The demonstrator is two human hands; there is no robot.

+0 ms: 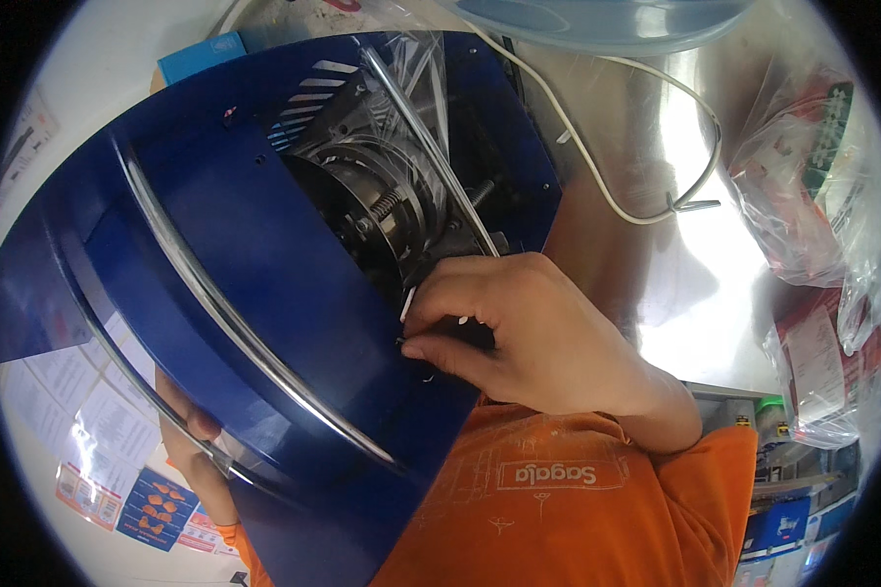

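Note:
A large blue fan housing (235, 264) with chrome guard wires fills the left and middle of the view, tilted toward me. Its round dark motor (367, 210) shows through an opening under clear plastic wrap. My right hand (519, 328) reaches across the housing with its fingertips pinched on a small white part at the motor's lower edge. My left hand (191, 445) is mostly hidden beneath the housing; its fingers curl around the lower rim and a chrome wire, holding the fan up.
A shiny steel table (695, 254) lies to the right with a white cable (597, 176) looping over it. Clear plastic bags (822, 196) with red and green packs sit at the far right. A pale blue rim (597, 24) is at the top. Paper sheets (88, 401) lie lower left.

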